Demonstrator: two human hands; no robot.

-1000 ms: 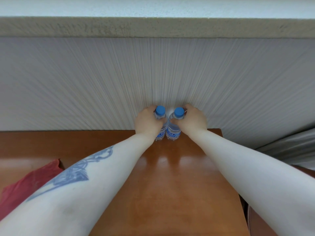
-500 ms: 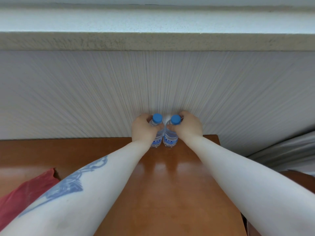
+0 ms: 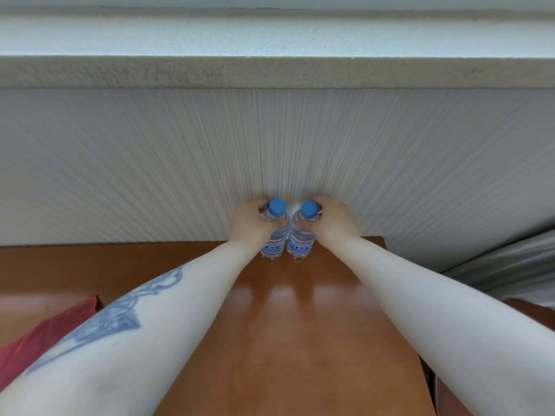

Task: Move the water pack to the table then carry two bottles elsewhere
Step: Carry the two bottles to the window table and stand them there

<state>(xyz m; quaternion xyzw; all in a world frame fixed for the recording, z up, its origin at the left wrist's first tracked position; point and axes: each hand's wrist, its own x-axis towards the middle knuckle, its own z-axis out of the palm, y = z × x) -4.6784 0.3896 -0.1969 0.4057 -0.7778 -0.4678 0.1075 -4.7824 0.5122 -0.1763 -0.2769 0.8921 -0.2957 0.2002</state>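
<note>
We look down along our two bare forearms, stretched forward over a glossy brown wooden worktop [image 3: 285, 340]. The worktop's far edge is our landmark, where it meets a pale ribbed wall [image 3: 150, 175] under a speckled stone ledge [image 3: 270, 70].

Two small clear water bottles stand at that far edge, side by side and touching or very nearly so. Both are upright, with their long axes vertical and their blue caps on top. Their bases appear to rest on the wood, though we cannot be sure they are fully set down.

Our left hand [image 3: 249, 223] wraps the left bottle [image 3: 274, 235] from its outer side. Its fingers [image 3: 277, 224] are curled around the shoulder, just below the cap. Our right hand [image 3: 333, 222] mirrors it on the right bottle [image 3: 300, 238]. Its fingers [image 3: 303, 225] are closed around the same part. Each hand is holding its own bottle, and neither is nearer than the other.

Both arms reach almost straight, converging toward the bottles, with the wrists level. A blue-grey tattoo marks the left forearm.

Nearer to us than the far edge, at the left, a red cloth [image 3: 45, 340] lies low beside the worktop. The water pack itself is not in view.

We judge that the bottles are being placed at the wall, so the next move would be loosening both grips and drawing the hands straight back.
</note>
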